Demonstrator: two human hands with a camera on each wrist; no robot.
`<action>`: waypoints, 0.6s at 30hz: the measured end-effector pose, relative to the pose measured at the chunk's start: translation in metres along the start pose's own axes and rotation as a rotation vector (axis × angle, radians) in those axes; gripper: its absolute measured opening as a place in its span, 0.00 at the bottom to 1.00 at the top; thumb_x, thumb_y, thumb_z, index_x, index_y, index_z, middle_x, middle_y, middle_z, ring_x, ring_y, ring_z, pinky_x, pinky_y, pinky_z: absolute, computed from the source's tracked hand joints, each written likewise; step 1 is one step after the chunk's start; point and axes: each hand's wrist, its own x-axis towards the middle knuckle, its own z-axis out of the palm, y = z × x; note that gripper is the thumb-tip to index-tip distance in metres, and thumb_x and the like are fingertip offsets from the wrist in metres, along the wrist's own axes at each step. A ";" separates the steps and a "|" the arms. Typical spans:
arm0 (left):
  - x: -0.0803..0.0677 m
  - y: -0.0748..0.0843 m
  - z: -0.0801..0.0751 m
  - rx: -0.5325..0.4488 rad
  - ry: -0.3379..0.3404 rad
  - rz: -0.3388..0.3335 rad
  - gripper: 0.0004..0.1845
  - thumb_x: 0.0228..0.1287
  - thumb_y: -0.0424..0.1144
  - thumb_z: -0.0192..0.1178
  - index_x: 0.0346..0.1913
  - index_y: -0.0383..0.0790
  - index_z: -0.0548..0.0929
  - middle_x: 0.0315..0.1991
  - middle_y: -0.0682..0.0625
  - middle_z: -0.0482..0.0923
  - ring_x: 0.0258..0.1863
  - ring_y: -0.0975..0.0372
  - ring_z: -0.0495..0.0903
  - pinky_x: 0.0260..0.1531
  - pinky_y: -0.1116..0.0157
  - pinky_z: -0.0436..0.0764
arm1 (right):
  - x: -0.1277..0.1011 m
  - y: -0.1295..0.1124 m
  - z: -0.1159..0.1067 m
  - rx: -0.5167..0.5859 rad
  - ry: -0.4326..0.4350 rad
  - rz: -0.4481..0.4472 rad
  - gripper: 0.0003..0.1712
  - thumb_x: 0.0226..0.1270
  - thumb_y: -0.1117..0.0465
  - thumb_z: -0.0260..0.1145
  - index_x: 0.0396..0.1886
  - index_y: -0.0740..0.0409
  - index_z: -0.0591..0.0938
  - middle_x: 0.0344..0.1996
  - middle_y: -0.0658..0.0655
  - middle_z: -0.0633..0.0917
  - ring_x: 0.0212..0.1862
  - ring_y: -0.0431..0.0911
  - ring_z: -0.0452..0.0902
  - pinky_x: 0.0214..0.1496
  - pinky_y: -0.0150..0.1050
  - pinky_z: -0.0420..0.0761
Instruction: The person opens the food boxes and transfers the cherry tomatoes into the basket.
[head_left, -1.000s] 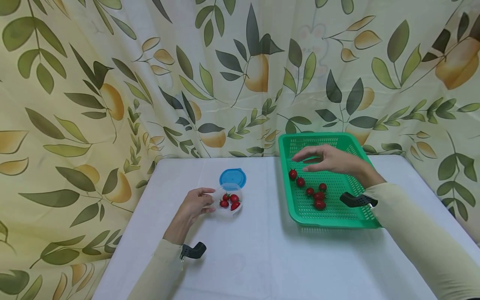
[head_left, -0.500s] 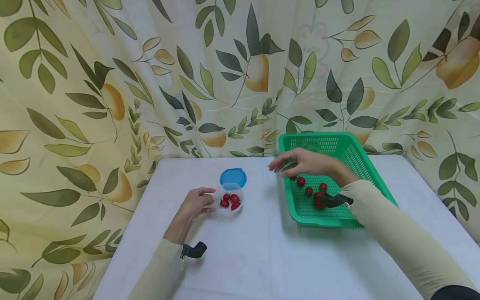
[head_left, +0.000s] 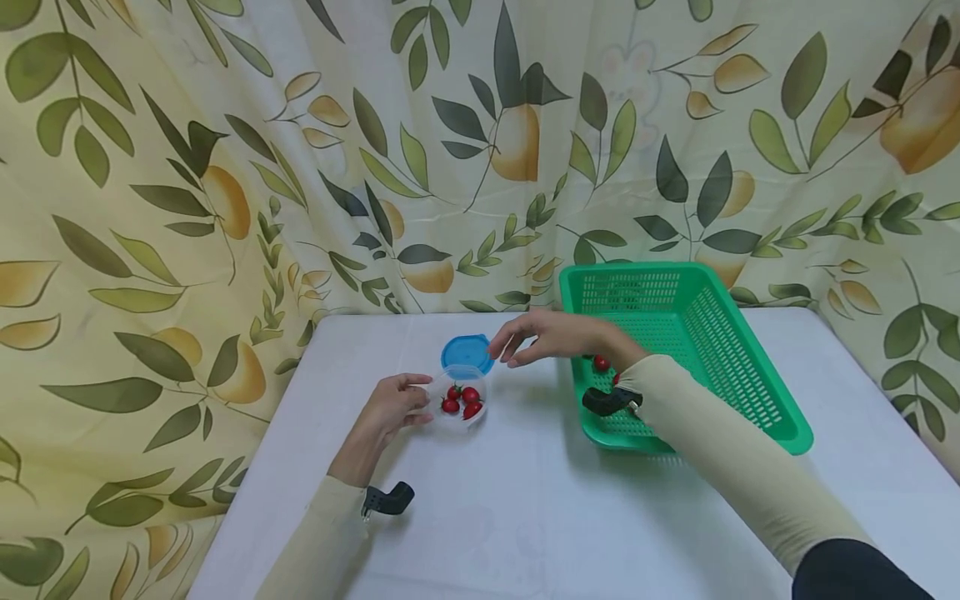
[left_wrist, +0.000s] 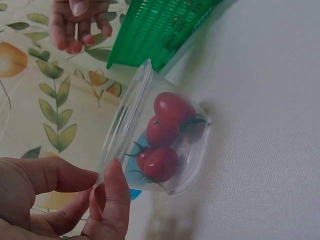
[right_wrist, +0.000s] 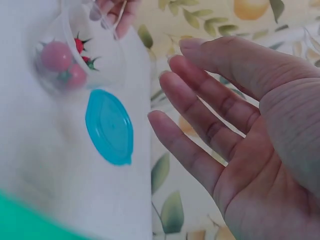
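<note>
My left hand [head_left: 393, 408] pinches the rim of a small clear plastic tub [left_wrist: 195, 172] standing on the table. Several red cherry tomatoes [head_left: 470, 395] with green stems lie inside it. The round blue lid [head_left: 459, 354] rests on the table just behind the tub. My right hand [head_left: 551, 335] hovers in the air right of the lid, palm down. In the right wrist view, that hand's fingers [right_wrist: 180, 140] are loosely bent with nothing between them.
A green slotted basket [head_left: 750, 375] stands at the right of the white-covered table [head_left: 510, 517]. A cherry tomato [head_left: 601, 363] shows in it; my right forearm hides part of its inside. A leaf-patterned curtain [head_left: 337, 167] hangs behind the table.
My right hand has moved left from above the green basket to beside the blue lid. The left hand and the tub have stayed in place.
</note>
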 end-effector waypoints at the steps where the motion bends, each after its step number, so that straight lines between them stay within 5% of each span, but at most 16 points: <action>1: 0.000 0.000 0.000 -0.002 -0.002 -0.001 0.20 0.69 0.26 0.57 0.63 0.32 0.79 0.41 0.43 0.73 0.38 0.54 0.75 0.37 0.63 0.90 | 0.004 -0.001 0.001 -0.001 -0.010 -0.002 0.20 0.72 0.59 0.67 0.62 0.51 0.82 0.58 0.57 0.84 0.60 0.48 0.80 0.62 0.47 0.83; 13: 0.000 0.000 -0.003 -0.023 -0.006 -0.012 0.21 0.69 0.26 0.57 0.63 0.32 0.79 0.41 0.43 0.74 0.39 0.53 0.76 0.38 0.63 0.90 | 0.054 -0.008 0.025 -0.002 -0.130 -0.108 0.18 0.72 0.65 0.65 0.60 0.56 0.83 0.58 0.62 0.83 0.58 0.52 0.81 0.61 0.42 0.83; 18: 0.000 0.001 -0.003 -0.024 -0.017 -0.009 0.21 0.69 0.27 0.58 0.64 0.32 0.78 0.41 0.44 0.73 0.39 0.54 0.76 0.38 0.63 0.90 | 0.067 -0.015 0.039 -0.010 -0.178 -0.058 0.20 0.71 0.68 0.65 0.61 0.58 0.83 0.59 0.62 0.82 0.60 0.54 0.80 0.58 0.39 0.84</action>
